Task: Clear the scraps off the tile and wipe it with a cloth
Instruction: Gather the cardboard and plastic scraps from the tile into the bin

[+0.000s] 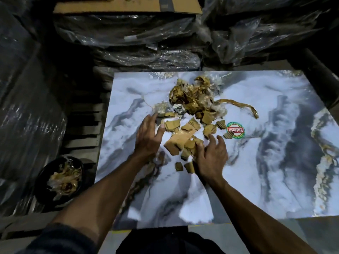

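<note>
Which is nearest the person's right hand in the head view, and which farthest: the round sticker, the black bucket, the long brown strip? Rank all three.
From the right hand:
1. Round sticker, just beyond the fingertips, slightly right.
2. Long brown strip, farther up the tile, right of the scrap pile.
3. Black bucket, off the tile, far left on the floor.

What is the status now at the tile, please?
Left hand and right hand open, flanking cardboard scraps. Tile not cleared. No cloth seen.
</note>
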Demonstrator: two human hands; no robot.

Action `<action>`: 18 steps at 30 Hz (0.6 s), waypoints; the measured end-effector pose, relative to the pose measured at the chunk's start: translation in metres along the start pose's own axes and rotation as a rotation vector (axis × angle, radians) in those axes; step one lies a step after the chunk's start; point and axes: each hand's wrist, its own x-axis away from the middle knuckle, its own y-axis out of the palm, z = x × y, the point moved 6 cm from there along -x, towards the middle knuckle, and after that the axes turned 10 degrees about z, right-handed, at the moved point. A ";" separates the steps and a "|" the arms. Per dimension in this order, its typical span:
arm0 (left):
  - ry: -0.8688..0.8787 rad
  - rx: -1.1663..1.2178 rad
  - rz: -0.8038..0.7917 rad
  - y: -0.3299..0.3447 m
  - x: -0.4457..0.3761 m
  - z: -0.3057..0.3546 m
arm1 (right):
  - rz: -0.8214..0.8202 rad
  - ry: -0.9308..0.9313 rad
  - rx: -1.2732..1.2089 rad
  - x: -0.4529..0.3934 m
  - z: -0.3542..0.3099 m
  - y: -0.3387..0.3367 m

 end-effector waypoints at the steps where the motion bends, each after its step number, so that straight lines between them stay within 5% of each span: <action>1: 0.050 -0.011 0.002 0.001 -0.010 -0.001 | 0.024 0.011 0.014 0.004 0.003 0.001; 7: 0.016 -0.006 -0.146 0.018 -0.067 0.009 | -0.068 -0.175 -0.071 0.022 -0.028 0.018; 11: -0.005 0.012 -0.230 0.029 -0.085 0.019 | -0.002 -0.132 -0.172 -0.007 -0.031 0.001; 18: 0.009 -0.066 -0.003 0.026 -0.113 0.033 | 0.151 -0.192 -0.215 -0.137 -0.020 -0.017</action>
